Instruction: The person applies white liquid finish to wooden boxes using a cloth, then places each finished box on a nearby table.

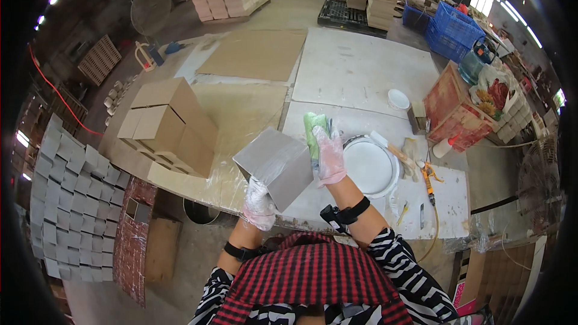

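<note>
A grey box [278, 157] is held tilted above the near edge of the table. My left hand [259, 206], in a whitish glove, grips it at its lower left side; some of those fingers are hidden by the box. In my right hand [330, 156], also gloved, is a green cloth [311, 132], held against or close beside the box's right side. Just right of that hand stands a round tub of white paste or paint [368, 165]. A brush [392, 149] with a wooden handle lies across the tub's right edge.
Stacked brown cardboard boxes [171, 123] stand left on the table. At right are a yellow air gun [429, 174] with hose, a small white bowl [398, 99] and a red-stained wooden crate [456, 105]. Many grey boxes [72, 204] are stacked at lower left.
</note>
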`<control>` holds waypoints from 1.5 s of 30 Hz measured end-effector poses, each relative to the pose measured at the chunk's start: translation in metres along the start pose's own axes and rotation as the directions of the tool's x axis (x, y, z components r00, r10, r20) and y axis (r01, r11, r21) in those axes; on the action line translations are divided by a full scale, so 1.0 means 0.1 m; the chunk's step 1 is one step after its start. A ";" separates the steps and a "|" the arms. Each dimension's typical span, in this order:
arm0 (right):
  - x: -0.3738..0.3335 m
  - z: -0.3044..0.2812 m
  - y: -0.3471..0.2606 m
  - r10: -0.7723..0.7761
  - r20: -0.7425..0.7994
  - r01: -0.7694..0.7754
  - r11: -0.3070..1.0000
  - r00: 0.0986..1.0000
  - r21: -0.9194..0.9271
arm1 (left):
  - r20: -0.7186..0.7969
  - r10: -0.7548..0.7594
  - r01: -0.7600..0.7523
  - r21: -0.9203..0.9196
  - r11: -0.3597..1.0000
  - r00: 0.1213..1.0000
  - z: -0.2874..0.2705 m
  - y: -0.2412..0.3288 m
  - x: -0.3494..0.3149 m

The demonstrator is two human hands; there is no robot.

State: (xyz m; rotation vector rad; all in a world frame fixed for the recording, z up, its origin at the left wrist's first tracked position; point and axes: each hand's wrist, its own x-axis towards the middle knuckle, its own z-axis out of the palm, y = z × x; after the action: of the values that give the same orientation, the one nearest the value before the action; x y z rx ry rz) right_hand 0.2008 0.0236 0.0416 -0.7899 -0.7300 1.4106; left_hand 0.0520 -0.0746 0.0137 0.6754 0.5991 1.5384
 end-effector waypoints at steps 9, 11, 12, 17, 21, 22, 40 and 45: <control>-0.21 0.04 0.14 -0.082 0.011 0.081 0.995 0.997 0.065 | 0.025 0.065 -0.069 0.460 0.885 0.998 -0.10 0.06 -0.05; -0.28 0.10 0.11 -0.126 0.015 0.126 0.992 0.992 -0.011 | 0.178 0.187 -0.254 0.787 0.562 0.966 -0.10 0.08 0.01; -0.31 0.12 0.11 -0.137 0.014 0.137 0.989 0.991 -0.060 | 0.268 0.213 -0.329 0.880 0.342 0.940 -0.11 0.09 0.01; -0.37 0.28 -0.05 -0.081 0.047 0.089 0.971 0.996 -0.222 | -0.058 0.051 -0.066 -0.306 0.950 0.997 -0.17 0.27 -0.11; -0.48 0.50 -0.10 -0.285 0.554 0.502 0.816 0.782 -0.288 | -0.294 0.083 -0.130 -0.144 0.981 0.952 -0.16 0.43 -0.14; -0.59 0.58 -0.08 -0.289 0.688 0.668 0.642 0.665 -0.376 | -0.280 0.079 -0.098 -0.055 0.994 0.957 -0.24 0.45 -0.16; -0.69 1.69 0.68 -0.282 0.799 0.790 -0.176 0.532 -0.588 | -0.233 0.044 -0.132 -0.379 0.916 0.971 -1.14 1.29 -0.44; -1.23 1.98 0.82 -0.297 0.810 0.851 0.018 0.506 -0.525 | -0.147 0.128 -0.157 -0.203 0.967 0.981 -1.44 1.31 -0.44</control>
State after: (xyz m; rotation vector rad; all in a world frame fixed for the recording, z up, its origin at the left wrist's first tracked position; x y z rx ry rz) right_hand -0.0133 -0.0909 0.0870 -0.7264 -2.1614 0.1263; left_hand -0.1406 -0.1252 0.0058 0.4626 0.4824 1.7640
